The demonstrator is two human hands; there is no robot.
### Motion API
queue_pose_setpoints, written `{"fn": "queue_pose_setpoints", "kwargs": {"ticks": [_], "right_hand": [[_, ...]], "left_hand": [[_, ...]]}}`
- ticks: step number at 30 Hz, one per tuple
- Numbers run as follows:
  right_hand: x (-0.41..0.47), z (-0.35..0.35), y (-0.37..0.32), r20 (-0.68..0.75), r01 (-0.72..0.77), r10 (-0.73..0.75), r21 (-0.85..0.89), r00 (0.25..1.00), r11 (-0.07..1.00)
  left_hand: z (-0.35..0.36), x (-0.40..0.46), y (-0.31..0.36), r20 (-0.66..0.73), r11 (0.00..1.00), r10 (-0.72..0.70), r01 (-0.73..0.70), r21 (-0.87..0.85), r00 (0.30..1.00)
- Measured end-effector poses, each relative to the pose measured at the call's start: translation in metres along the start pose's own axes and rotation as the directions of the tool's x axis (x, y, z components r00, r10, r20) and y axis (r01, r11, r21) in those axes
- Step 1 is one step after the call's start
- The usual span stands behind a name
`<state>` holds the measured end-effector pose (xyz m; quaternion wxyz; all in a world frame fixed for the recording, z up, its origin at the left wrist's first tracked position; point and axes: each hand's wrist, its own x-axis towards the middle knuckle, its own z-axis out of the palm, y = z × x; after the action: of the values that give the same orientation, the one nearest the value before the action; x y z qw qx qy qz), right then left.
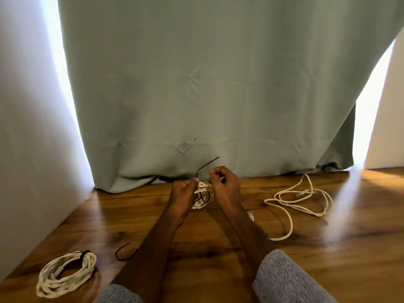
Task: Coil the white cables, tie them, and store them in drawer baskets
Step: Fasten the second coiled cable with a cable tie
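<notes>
Above the wooden table [306, 254] my left hand [183, 195] grips a small coil of white cable [202, 196]. A black tie [207, 165] loops round the coil; its free end sticks up and to the right. My right hand [223, 184] is curled beside the coil, its fingertips pinching something by the tie; what exactly is hidden. A finished white coil [65, 274] with a black tie round it lies at the front left. A loose white cable [301, 200] sprawls at the right. Another black tie [123, 252] lies by my left forearm.
A grey-green curtain [218, 84] hangs along the table's back edge, with bright window light at both sides. A white wall [28, 127] borders the table on the left. No drawer baskets are in view.
</notes>
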<state>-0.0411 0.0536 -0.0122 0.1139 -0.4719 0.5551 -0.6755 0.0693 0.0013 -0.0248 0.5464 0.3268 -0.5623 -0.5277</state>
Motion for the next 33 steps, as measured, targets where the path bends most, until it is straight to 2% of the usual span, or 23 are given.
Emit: {"fn": "queue_pose_setpoints", "kwargs": {"ticks": [3, 9, 11, 15, 19, 22, 25, 28, 30, 33], "right_hand": [[0.005, 0.001, 0.008, 0.171, -0.078, 0.070, 0.039, 0.983, 0.996], [0.016, -0.002, 0.016, 0.150, -0.120, 0.102, 0.117, 0.983, 0.986], [0.017, -0.001, 0.018, 0.121, -0.135, 0.121, 0.112, 0.985, 0.985], [0.022, -0.003, 0.014, -0.032, -0.145, 0.154, 0.186, 0.988, 0.972], [0.024, -0.008, 0.017, -0.107, -0.172, 0.201, 0.235, 0.974, 0.957], [0.025, -0.007, 0.018, -0.093, -0.163, 0.186, 0.217, 0.978, 0.962], [0.020, -0.006, 0.018, -0.064, -0.123, 0.135, 0.154, 0.989, 0.980], [0.010, -0.010, 0.012, 0.104, -0.031, 0.019, 0.120, 0.994, 0.992], [0.004, -0.009, 0.007, 0.247, 0.004, -0.042, 0.154, 0.968, 0.988], [-0.001, -0.003, 0.002, 0.317, 0.027, -0.063, 0.115, 0.946, 0.993]], "left_hand": [[0.003, -0.003, 0.001, 0.051, 0.998, 0.052, -0.054, 0.019, 0.997], [0.006, -0.008, 0.004, 0.211, 0.986, 0.100, -0.126, 0.113, 0.972], [0.011, -0.012, 0.006, 0.246, 0.980, 0.103, -0.141, 0.142, 0.964], [0.015, -0.019, 0.005, 0.293, 0.981, 0.088, -0.134, 0.141, 0.952], [0.017, -0.021, 0.005, 0.300, 0.986, 0.033, -0.080, 0.144, 0.953], [0.015, -0.017, 0.002, 0.248, 0.985, 0.000, -0.042, 0.166, 0.969], [0.008, -0.009, 0.000, 0.110, 0.992, -0.032, 0.018, 0.124, 0.993], [0.003, -0.005, 0.001, 0.004, 0.995, -0.042, 0.041, 0.090, 0.999], [0.001, -0.006, 0.003, -0.011, 0.995, -0.037, 0.038, 0.094, 0.999], [0.002, -0.006, 0.002, -0.006, 0.992, -0.031, 0.031, 0.120, 1.000]]}}
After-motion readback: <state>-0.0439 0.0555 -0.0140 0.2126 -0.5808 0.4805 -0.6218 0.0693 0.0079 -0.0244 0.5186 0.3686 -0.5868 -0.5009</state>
